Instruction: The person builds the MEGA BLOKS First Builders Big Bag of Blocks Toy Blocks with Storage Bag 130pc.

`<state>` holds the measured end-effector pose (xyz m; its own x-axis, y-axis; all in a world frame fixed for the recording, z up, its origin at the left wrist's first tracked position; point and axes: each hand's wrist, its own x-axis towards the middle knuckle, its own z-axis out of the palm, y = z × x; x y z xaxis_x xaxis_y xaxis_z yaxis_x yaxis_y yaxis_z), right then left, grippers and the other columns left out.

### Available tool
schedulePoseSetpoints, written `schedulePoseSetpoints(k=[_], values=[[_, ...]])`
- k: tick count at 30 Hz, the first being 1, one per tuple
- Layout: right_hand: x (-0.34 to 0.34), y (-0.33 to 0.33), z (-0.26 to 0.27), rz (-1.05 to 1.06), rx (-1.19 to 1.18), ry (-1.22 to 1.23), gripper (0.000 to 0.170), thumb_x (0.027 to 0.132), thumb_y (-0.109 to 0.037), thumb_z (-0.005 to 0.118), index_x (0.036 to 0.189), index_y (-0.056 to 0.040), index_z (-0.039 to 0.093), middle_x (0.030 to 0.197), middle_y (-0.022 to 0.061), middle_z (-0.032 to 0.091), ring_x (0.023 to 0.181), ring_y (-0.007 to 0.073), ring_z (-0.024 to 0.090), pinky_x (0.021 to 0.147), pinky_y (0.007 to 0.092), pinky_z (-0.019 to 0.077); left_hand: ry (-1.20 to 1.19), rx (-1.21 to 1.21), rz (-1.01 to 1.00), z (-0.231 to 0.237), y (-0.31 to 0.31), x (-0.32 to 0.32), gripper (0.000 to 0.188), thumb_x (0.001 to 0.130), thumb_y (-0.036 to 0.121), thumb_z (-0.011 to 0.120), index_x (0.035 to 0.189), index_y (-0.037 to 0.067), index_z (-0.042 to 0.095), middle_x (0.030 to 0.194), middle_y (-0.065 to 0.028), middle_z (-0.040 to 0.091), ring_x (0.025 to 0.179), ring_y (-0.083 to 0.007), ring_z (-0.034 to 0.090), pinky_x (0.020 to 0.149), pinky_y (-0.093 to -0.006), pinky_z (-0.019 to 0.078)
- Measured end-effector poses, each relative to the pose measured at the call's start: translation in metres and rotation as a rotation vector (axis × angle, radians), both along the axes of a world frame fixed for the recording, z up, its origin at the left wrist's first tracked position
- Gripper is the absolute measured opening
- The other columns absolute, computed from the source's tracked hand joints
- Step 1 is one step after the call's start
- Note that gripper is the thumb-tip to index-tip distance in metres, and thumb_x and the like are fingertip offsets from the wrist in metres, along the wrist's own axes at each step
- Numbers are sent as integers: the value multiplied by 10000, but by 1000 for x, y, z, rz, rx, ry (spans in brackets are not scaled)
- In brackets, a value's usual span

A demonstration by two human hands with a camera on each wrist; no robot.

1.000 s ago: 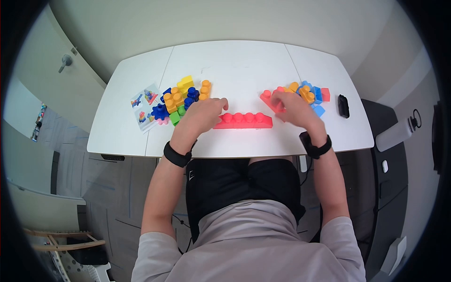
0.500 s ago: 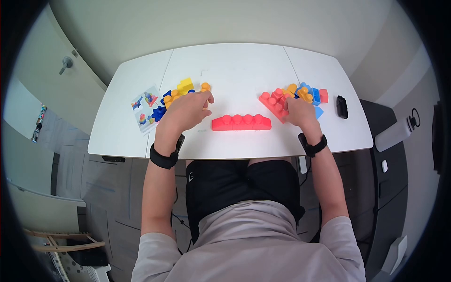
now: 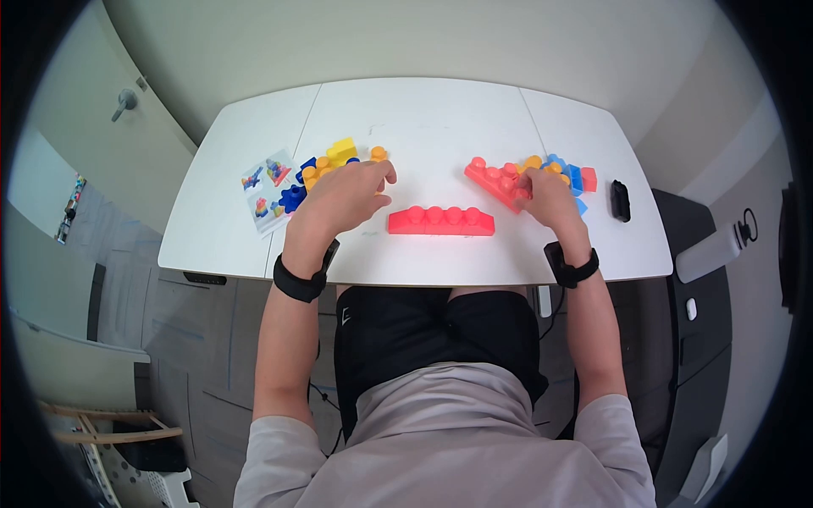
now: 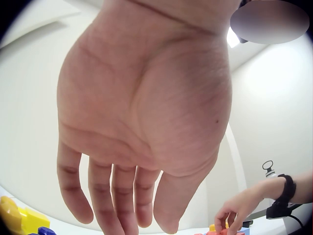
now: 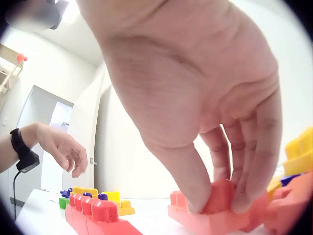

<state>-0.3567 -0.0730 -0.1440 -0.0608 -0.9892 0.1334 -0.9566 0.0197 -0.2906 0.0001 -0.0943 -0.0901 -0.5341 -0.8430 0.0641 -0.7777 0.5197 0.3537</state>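
Observation:
A long red building block (image 3: 440,223) with a row of studs on top lies on the white table between the hands. My left hand (image 3: 343,199) hovers over the left pile of blocks, fingers hanging relaxed; its palm (image 4: 142,107) holds nothing in the left wrist view. At the right pile, my right hand (image 3: 550,199) is over the near end of another red block (image 3: 489,176). In the right wrist view, the thumb and fingers pinch a stud of a red block (image 5: 220,198). Part of that block is hidden behind the hand.
Yellow (image 3: 342,151), orange and dark blue blocks make up the left pile, beside a picture sheet (image 3: 269,182). Orange and light blue blocks (image 3: 576,178) sit in the right pile. A black case (image 3: 620,201) lies near the table's right edge.
My left hand has left the long red block's left end and moved left, over the pile. The right hand has shifted slightly right along the red block, uncovering more of its studs.

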Motion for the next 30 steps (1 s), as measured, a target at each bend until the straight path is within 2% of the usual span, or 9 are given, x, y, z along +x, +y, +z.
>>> schedulePoseSetpoints(k=[2,4,9,12,17,21,23,28,30], values=[[6,4,11,38,-31,-52,321,757,-90,859,1037,-33,715,902,115,745,846,273,719,755,369,562,56,-61,-22,1,1,-3,249,931,173,738,1137,60,657,966,-89,717,905,-257,702,797,-382,543],[19,14,24,220,-185,-147,296,782,-61,842,1048,-23,716,910,115,742,812,249,710,757,356,561,126,-110,-60,3,1,-9,284,925,202,753,1154,62,662,977,-92,719,912,-258,700,804,-384,546],[54,31,43,319,-115,-211,261,798,-49,819,1037,-32,716,920,111,734,801,244,710,739,366,559,243,-230,-110,-1,7,-20,386,906,273,788,1212,68,673,1006,-104,729,922,-261,696,830,-384,558],[61,33,41,357,-103,-248,247,803,-59,811,1032,-43,720,928,107,733,807,253,710,737,384,556,166,-182,-149,-6,4,-20,360,901,241,788,1199,63,695,1027,-113,740,939,-265,705,845,-381,565],[67,33,35,360,-74,-241,267,805,-57,808,1055,-43,716,957,98,729,841,248,704,754,381,554,93,-109,-133,-9,0,-22,226,883,188,764,1053,41,740,1020,-103,764,971,-298,729,828,-405,576],[69,30,26,366,-70,-184,269,806,-64,812,1056,-43,716,970,90,725,857,238,703,760,372,557,36,-76,-105,-14,-2,-24,226,868,173,764,1051,41,747,1013,-109,770,950,-300,735,821,-407,578],[68,27,16,361,-97,-165,271,797,-62,822,1045,-36,716,970,90,725,835,230,704,749,359,559,0,-65,-105,-19,-3,-25,236,863,156,783,1064,38,748,976,-108,768,931,-273,735,816,-370,572],[70,26,7,369,-51,-157,244,805,-70,783,1039,-52,713,989,95,725,959,301,699,789,424,555,-25,37,-93,-22,-6,-30,240,842,142,788,1051,30,753,961,-124,772,919,-276,742,811,-372,574],[70,26,8,365,-48,-153,245,806,-77,783,1039,-53,712,990,94,725,962,301,699,790,427,554,-38,60,-75,-20,-6,-29,239,833,139,791,1041,26,755,950,-129,772,913,-277,744,812,-373,574]])
